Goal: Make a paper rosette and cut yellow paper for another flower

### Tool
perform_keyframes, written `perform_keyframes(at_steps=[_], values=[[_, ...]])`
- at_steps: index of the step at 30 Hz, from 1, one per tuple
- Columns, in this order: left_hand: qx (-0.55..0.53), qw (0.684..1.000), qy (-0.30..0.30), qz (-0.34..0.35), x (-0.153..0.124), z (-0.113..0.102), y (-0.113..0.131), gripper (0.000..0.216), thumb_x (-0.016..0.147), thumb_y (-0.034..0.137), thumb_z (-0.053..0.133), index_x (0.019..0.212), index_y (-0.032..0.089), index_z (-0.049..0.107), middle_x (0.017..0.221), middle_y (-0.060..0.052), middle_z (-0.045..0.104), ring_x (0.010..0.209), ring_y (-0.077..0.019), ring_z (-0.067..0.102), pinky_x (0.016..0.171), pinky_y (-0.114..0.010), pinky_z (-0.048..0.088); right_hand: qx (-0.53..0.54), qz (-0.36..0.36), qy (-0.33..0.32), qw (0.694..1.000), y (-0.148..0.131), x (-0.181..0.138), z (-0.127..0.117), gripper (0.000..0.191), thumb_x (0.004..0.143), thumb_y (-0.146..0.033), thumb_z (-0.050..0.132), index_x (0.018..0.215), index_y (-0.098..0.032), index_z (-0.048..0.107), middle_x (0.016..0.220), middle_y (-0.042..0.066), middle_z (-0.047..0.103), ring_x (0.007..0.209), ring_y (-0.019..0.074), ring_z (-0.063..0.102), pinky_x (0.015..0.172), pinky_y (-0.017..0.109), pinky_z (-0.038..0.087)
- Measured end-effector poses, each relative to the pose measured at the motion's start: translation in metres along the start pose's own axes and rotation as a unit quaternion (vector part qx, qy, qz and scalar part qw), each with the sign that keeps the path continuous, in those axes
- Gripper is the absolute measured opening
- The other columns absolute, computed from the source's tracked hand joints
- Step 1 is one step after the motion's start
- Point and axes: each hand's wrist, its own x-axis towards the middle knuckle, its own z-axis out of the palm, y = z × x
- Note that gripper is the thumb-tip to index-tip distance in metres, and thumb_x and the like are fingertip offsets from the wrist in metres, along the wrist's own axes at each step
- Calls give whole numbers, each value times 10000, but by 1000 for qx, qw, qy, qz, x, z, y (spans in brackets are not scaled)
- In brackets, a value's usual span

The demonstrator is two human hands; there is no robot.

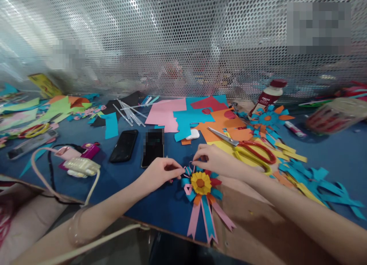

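A round paper rosette (201,182) lies at the near edge of a blue-topped desk (163,211), just right of the middle. Its centre is a yellow flower with an orange heart, ringed by blue, red, orange and pink paper; pink and blue tails (207,219) with notched ends spread towards the near edge. A person's two bare hands meet over its far side, near each other but apart. The left hand (160,175) pinches a thin pink strip (185,171) between thumb and finger; the right hand (210,158) has its fingertips closed on a thin strip too, though whether it is the same one cannot be told. A clear bangle (76,228) circles the left forearm.

Beyond the left hand lie two dark phones (124,145), side by side. Far of the right hand, scissors (255,152) with red and yellow handles rest on orange and yellow paper, blades towards the far left. Pink and blue sheets (166,111) overlap farther back, with thin white sticks (130,114) to their left.

On the right are curled blue strips (321,184), a blue-and-orange paper flower (268,117) and a tilted bottle (266,98). On the left, cables trail from a pale plug block (83,165); green paper (59,112) lies farther back. A perforated metal screen (183,35) closes the far side.
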Motion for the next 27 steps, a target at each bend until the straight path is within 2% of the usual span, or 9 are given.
perform_keyframes(at_steps=[14,27], values=[[-18,1000,24,-5,0,3,-6,294,753,430,614,832,159,698,678,-38,672,563,-113,546,529,-217,424,-4,3,-1,1000,-5,0,-8,111,803,-216,620,788,-157,712,778,38,593,623,104,511,611,254,389],[10,1000,0,7,1,2,-8,317,754,446,611,841,150,684,685,-36,666,572,-121,552,546,-229,443,-5,11,-8,1000,-6,-1,-6,109,805,-223,620,803,-157,707,777,33,586,635,101,509,603,241,379]])
